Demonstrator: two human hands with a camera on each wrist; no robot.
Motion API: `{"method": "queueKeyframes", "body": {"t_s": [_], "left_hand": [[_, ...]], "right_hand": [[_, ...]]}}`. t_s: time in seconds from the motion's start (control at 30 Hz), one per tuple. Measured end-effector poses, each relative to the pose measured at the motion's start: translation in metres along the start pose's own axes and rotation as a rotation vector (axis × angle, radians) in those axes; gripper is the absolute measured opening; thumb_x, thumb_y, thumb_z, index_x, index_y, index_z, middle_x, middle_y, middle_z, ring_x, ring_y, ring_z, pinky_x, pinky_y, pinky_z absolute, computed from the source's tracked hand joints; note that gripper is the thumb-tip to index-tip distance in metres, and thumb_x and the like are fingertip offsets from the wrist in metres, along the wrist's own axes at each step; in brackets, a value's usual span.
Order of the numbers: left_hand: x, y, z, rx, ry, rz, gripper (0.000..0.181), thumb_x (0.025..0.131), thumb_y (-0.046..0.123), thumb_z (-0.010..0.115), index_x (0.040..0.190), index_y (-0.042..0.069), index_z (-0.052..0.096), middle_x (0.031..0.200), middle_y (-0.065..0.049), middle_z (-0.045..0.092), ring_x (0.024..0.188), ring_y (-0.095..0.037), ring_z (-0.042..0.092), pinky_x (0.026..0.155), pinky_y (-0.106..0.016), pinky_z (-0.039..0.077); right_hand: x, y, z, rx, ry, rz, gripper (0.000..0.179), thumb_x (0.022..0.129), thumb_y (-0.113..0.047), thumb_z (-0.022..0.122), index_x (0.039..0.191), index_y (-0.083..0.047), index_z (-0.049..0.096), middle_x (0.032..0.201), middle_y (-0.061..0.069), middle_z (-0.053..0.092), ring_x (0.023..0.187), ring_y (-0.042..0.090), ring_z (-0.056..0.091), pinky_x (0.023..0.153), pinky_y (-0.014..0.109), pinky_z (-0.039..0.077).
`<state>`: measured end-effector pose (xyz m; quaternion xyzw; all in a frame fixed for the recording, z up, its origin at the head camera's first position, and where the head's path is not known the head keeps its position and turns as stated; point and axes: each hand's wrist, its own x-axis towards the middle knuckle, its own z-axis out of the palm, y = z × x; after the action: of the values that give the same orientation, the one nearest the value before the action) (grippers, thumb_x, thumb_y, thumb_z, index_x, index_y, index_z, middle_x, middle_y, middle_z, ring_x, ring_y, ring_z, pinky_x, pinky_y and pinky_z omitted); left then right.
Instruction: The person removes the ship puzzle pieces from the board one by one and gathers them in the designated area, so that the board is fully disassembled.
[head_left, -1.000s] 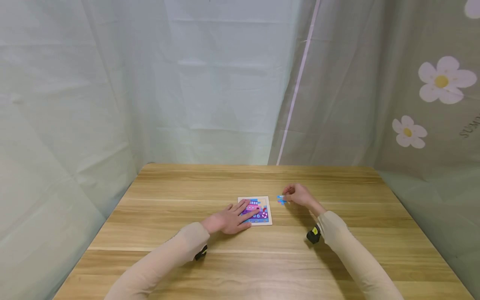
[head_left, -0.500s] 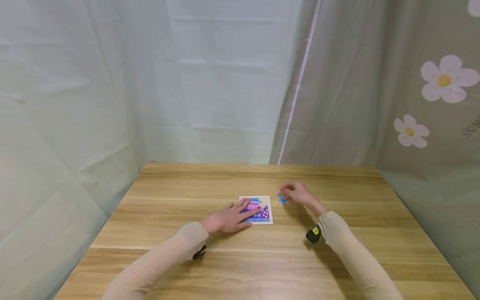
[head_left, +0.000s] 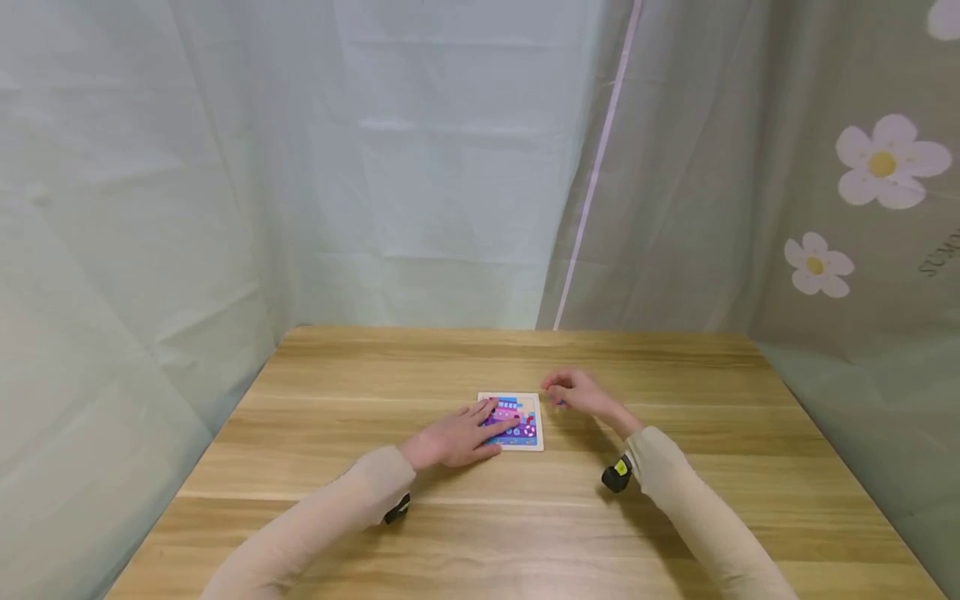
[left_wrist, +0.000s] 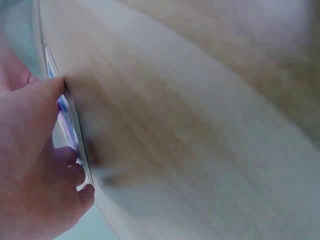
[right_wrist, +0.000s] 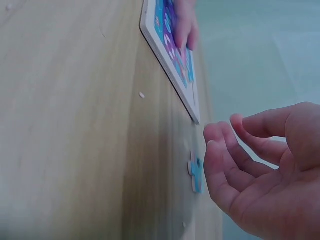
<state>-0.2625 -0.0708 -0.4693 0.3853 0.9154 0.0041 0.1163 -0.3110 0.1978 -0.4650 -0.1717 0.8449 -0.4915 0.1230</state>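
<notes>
A small jigsaw puzzle board (head_left: pixel 539 429) with a white frame lies mid-table, showing a pink and purple ship on blue; a beige patch is bare at its upper right. My left hand (head_left: pixel 467 435) rests on it, palm down, fingers spread over the picture. Just right of the board, my right hand (head_left: pixel 576 393) hovers low, fingers bent, thumb tip close to the index fingertip. No piece shows between them, and I cannot tell whether one is pinched there. A loose blue puzzle piece (right_wrist: pixel 197 175) lies on the table under the right hand, mostly covered in the head view.
The wood-grain table (head_left: pixel 480 533) reaches back to pale curtains (head_left: pixel 450 167), with a grey flowered curtain (head_left: pixel 675 167) at the right. Dark wrist cameras (head_left: pixel 617 475) hang under both sleeves. A tiny pale crumb (right_wrist: pixel 142 95) lies near the board.
My right hand has moved left from the loose blue pieces toward the board's right edge, now covering most of that blue patch. The left hand keeps its place on the board.
</notes>
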Motion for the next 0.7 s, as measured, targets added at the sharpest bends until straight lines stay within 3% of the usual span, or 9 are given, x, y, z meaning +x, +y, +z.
{"method": "queueKeyframes", "body": {"t_s": [0.37, 0.7], "left_hand": [[0.002, 0.0, 0.002, -0.017, 0.055, -0.019, 0.057, 0.102, 0.048, 0.038, 0.155, 0.032, 0.022, 0.16, -0.021, 0.019, 0.148, -0.035, 0.022, 0.117, -0.049, 0.029], [-0.008, -0.002, -0.001, -0.082, 0.025, -0.019, 0.057, 0.102, 0.044, 0.042, 0.154, 0.027, 0.027, 0.159, -0.021, 0.02, 0.146, -0.038, 0.024, 0.116, -0.05, 0.03]], "right_hand": [[0.004, -0.007, 0.013, -0.009, -0.017, 0.008, 0.024, 0.099, -0.009, 0.051, 0.112, 0.009, 0.061, 0.101, 0.023, 0.066, 0.083, 0.026, 0.064, 0.071, 0.032, 0.055], [0.006, -0.009, 0.018, 0.02, -0.048, 0.011, 0.021, 0.096, -0.005, 0.051, 0.11, 0.009, 0.06, 0.1, 0.023, 0.064, 0.082, 0.02, 0.061, 0.07, 0.028, 0.054]]}}
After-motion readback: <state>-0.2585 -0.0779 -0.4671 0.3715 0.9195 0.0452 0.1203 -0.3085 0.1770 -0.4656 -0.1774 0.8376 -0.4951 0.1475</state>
